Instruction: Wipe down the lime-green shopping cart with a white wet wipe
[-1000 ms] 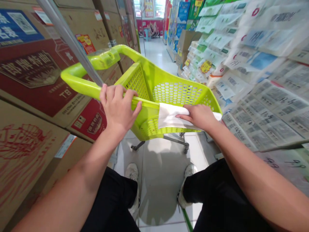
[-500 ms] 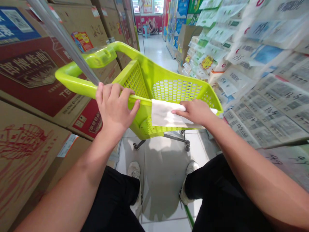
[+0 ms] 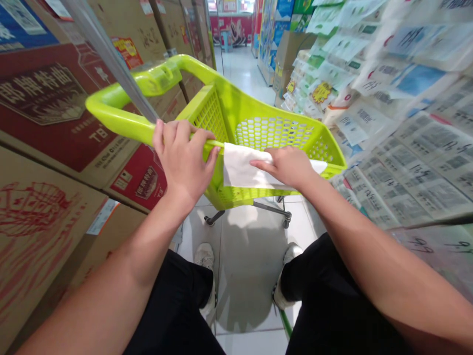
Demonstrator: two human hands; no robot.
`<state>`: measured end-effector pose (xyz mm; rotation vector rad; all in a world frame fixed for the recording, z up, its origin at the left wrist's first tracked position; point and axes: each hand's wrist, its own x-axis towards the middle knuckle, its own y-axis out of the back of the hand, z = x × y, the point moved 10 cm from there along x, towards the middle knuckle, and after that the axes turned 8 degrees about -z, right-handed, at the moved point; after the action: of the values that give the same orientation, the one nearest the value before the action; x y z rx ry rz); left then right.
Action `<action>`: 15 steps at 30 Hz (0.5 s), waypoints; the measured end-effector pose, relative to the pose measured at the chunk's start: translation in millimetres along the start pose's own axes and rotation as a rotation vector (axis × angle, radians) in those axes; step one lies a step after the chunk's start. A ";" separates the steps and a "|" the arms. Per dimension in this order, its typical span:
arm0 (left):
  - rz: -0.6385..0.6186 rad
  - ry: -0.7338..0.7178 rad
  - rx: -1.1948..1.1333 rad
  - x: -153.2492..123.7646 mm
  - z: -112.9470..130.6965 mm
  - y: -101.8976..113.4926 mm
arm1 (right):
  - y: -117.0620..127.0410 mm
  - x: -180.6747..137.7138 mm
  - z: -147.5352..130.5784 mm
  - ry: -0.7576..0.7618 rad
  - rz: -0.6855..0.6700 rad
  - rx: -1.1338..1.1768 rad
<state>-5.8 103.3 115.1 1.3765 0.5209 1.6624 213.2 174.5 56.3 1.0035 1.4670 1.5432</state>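
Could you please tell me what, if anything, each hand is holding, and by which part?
The left hand grips the cart by its near rim; the right hand holds the cloth around its middle, over that rim.

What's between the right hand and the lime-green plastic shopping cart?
A flat white cloth lies between the right hand and the cart; the head view shows it.

We see cardboard cartons (image 3: pixel 48 143) stacked left, wrapped packs (image 3: pixel 421 162) right, pale tiled floor (image 3: pixel 242 74) between, and far off a blue stool (image 3: pixel 225 35) before a red panel (image 3: pixel 223 22).
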 end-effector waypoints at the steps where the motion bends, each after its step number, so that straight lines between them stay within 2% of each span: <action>1: 0.006 -0.009 0.023 -1.1 2.0 0.4 | 4.7 2.0 -11.2 0.013 0.037 0.015; 4: 0.005 -0.029 0.091 -3.4 3.1 1.5 | 10.2 3.1 -25.4 0.056 0.056 0.083; 6: -0.006 -0.030 0.093 -3.5 0.0 3.1 | 6.1 0.8 -16.8 0.070 -0.012 0.128; 8: -0.022 -0.017 0.064 -3.0 -4.3 5.0 | -1.8 -4.1 5.9 0.045 -0.101 0.152; 12: -0.060 0.017 0.031 -2.3 -7.7 6.2 | -19.6 -18.6 70.6 -0.096 -0.237 0.143; 15: -0.065 0.019 0.045 -2.7 -5.6 5.6 | -26.4 -25.4 92.3 -0.138 -0.280 0.134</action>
<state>-13.0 99.4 116.2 1.3626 0.6109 1.6211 308.3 188.7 31.5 0.9164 1.5552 1.1675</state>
